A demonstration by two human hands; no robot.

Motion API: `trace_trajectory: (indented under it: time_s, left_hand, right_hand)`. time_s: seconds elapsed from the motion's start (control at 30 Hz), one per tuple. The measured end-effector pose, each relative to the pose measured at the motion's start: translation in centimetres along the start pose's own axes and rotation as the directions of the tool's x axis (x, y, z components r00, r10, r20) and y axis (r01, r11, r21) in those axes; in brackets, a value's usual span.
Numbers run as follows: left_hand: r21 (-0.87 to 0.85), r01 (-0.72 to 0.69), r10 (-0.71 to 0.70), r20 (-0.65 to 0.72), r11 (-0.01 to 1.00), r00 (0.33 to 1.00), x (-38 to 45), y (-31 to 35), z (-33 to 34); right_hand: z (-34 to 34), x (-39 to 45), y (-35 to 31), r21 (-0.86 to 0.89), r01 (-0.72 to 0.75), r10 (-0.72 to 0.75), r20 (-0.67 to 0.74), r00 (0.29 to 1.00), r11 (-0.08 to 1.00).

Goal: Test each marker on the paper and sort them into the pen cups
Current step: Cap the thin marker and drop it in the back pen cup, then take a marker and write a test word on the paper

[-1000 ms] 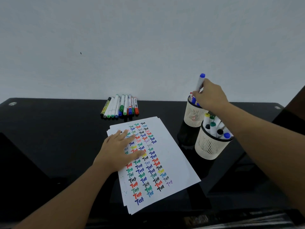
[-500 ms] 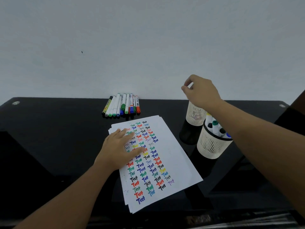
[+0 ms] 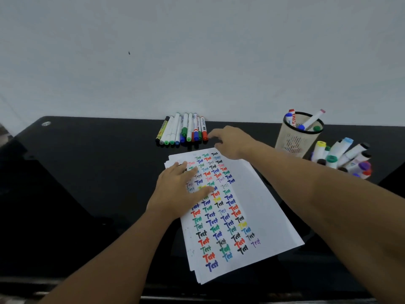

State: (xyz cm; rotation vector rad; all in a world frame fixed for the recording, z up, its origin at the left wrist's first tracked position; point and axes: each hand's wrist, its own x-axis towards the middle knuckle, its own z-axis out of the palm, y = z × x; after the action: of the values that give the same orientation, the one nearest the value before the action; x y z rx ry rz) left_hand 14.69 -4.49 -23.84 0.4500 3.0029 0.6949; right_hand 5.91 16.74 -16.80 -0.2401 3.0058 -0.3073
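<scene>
Left hand (image 3: 182, 189) lies flat on the paper (image 3: 258, 207), fingers straight, pressing the stack to the counter (image 3: 87, 183). It grasps nothing. The sheet is covered with rows of "Test" in red, blue, green, black and yellow, down to its near edge.

Right hand (image 3: 232, 142) is past the far edge of the paper, fingers loosely extended and empty, tips pointing left toward the marker row (image 3: 182, 130). The grip is released. Nearest marker to the fingertips is the red-capped one (image 3: 204, 131) at the right end of the row; fingertips are just beside its cap, contact not resolvable.

Markers lie side by side against the wall, long axes running near to far, caps toward the near side. White barrels mostly, with green, blue and red caps; one yellow-and-black barrel at the left end.

Judgement: the right hand is the nearer one by far, and the approach is from the right, across the barrels. A pinch across the red marker's width should lift it clear.

Far right: the upright cup (image 3: 300, 137) holds a few markers. The second cup (image 3: 341, 159), nearer, is crowded with them.
</scene>
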Motion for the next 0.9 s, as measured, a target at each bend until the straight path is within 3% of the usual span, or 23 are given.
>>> trace_trajectory:
  time_s: [0.23, 0.5, 0.73, 0.9]
  left_hand:
    - [-0.002, -0.025, 0.025, -0.034, 1.0, 0.999, 0.3, -0.1, 0.4]
    - [-0.002, -0.009, 0.009, -0.009, 1.0, 1.0, 0.2, 0.1, 0.2]
    - [-0.011, -0.005, 0.005, -0.017, 1.0, 1.0, 0.1, 0.1, 0.2]
    - [-0.003, -0.005, 0.005, -0.012, 1.0, 1.0, 0.0, 0.1, 0.1]
  right_hand:
    - [3.0, 2.8, -0.6, -0.062, 0.003, -0.004, -0.024, 1.0, 0.998]
    - [3.6, 2.1, 0.7, -0.129, -0.001, -0.029, -0.231, 0.973, 0.992]
    - [3.6, 1.8, 1.2, -0.13, 0.022, -0.043, -0.16, 0.986, 0.991]
    - [3.0, 0.9, 0.8, -0.079, 0.033, -0.057, -0.331, 0.942, 0.996]
